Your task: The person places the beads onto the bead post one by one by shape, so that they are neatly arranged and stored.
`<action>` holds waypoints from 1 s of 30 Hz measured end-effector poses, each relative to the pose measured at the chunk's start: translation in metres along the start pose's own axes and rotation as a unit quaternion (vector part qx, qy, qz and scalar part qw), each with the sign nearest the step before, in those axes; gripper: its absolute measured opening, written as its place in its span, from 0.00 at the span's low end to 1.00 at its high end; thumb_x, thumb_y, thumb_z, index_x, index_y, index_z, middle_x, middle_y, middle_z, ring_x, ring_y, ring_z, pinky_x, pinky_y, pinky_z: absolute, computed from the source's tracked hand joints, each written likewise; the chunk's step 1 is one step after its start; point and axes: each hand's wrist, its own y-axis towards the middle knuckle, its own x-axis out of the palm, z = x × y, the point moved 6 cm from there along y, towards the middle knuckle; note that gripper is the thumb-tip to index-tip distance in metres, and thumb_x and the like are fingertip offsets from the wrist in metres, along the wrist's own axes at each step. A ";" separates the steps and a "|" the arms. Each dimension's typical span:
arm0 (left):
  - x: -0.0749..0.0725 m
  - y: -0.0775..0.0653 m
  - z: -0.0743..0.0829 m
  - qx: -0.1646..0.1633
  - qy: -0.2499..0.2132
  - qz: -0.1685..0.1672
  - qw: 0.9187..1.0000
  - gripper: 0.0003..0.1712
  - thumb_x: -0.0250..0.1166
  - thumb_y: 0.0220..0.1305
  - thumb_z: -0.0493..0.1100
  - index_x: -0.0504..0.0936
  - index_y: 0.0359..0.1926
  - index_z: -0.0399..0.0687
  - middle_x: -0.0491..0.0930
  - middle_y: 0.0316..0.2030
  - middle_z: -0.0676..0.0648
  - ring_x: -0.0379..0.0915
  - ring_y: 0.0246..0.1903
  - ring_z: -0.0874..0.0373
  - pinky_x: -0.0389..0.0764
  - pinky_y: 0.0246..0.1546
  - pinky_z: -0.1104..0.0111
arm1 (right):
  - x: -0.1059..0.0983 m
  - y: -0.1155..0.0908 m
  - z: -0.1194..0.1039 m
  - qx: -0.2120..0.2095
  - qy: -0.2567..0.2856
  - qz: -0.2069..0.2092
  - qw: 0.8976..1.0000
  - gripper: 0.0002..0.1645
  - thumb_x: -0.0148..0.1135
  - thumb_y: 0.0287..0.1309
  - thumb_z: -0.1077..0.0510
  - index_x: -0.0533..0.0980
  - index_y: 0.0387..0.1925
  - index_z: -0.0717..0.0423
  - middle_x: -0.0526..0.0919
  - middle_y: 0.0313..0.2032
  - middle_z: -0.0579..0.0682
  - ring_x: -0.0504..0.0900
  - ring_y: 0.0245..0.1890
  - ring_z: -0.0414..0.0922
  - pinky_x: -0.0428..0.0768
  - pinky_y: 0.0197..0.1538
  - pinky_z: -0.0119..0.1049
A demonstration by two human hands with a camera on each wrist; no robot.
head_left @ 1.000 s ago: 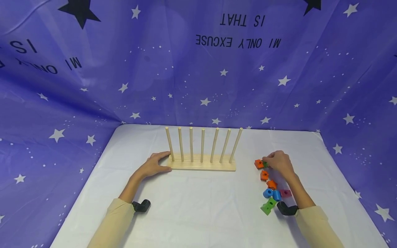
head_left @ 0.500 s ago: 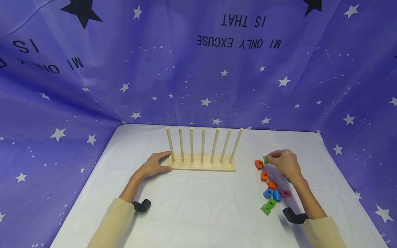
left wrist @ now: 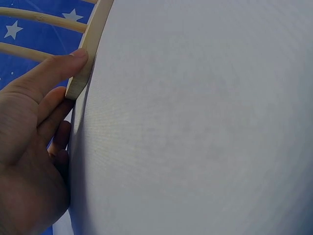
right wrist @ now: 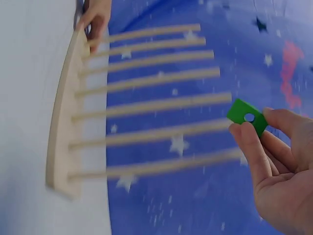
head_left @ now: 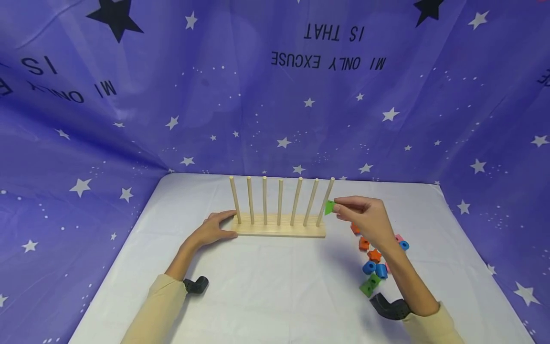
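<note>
A wooden peg rack (head_left: 279,230) with a row of upright dowels stands on the white table. My left hand (head_left: 210,229) holds the rack's left end, thumb at the front edge and fingers behind; the left wrist view shows the thumb (left wrist: 58,68) against the base (left wrist: 90,54). My right hand (head_left: 365,215) pinches a green block (head_left: 329,207) between thumb and fingertips, in the air by the rightmost dowel (head_left: 325,201). In the right wrist view the green block (right wrist: 239,111) has a round through-hole and is off the dowels, near their tips.
Right of the rack lie orange blocks (head_left: 375,256), blue cylinders (head_left: 381,271), green blocks (head_left: 370,285) and a pink piece (head_left: 398,237), partly behind my right forearm. A purple star-printed cloth (head_left: 275,95) hangs behind and beside the table.
My right hand has lifted the green block from the scattered pieces and carried it left to the rightmost dowel. The left hand stays in place on the rack.
</note>
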 end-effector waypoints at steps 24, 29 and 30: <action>0.000 -0.003 0.001 0.001 -0.009 -0.003 1.000 0.43 0.75 0.56 0.50 0.70 0.71 0.44 0.67 0.69 0.37 0.55 0.67 0.36 0.53 0.65 0.35 | 0.161 0.070 -0.084 -0.195 0.089 -0.009 0.977 0.18 0.66 0.62 0.68 0.80 0.53 0.69 0.85 0.47 0.61 0.86 0.45 0.50 0.83 0.47 0.34; -0.001 -0.002 0.001 0.003 -0.006 -0.006 1.000 0.44 0.75 0.57 0.51 0.69 0.71 0.45 0.66 0.69 0.37 0.55 0.66 0.36 0.50 0.64 0.33 | 0.183 0.074 -0.093 -0.209 0.034 0.016 0.977 0.17 0.67 0.63 0.63 0.82 0.53 0.64 0.85 0.49 0.57 0.84 0.47 0.46 0.80 0.46 0.28; -0.001 -0.001 0.001 0.003 -0.007 -0.005 1.000 0.44 0.75 0.57 0.51 0.69 0.71 0.45 0.66 0.69 0.37 0.55 0.66 0.36 0.49 0.64 0.33 | 0.187 0.074 -0.094 -0.213 0.018 0.020 0.977 0.17 0.67 0.63 0.62 0.82 0.53 0.63 0.85 0.49 0.56 0.84 0.46 0.46 0.79 0.44 0.26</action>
